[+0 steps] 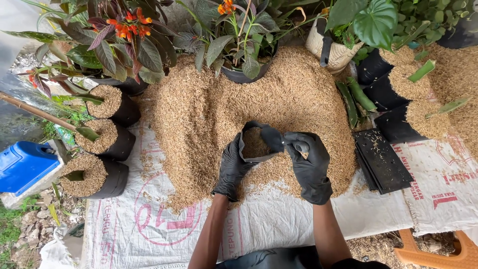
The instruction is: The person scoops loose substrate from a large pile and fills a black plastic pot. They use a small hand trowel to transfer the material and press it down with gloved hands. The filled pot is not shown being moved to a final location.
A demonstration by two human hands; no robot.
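A wide heap of rice husks covers the middle of white woven sacks spread flat as a work surface, and everything else sits around that heap. Behind it stand potted plants with dark leaves and orange flowers; a cream ribbed pot stands at its far right corner. To the left of the heap three filled black grow bags stand in a row, each topped with husks, with a blue plastic container farther left. To the right of the heap more filled bags lean together, and a flat stack of empty black bags lies just beside the heap's edge. On the near slope of the heap a small black grow bag stands open and partly filled. The left hand, in a black glove, is closed on the bag's left rim; the right hand, also gloved, pinches the right rim, holding the mouth apart. The likely risk is the soft bag folding or tipping if either grip slackens, spilling its husks back onto the heap.
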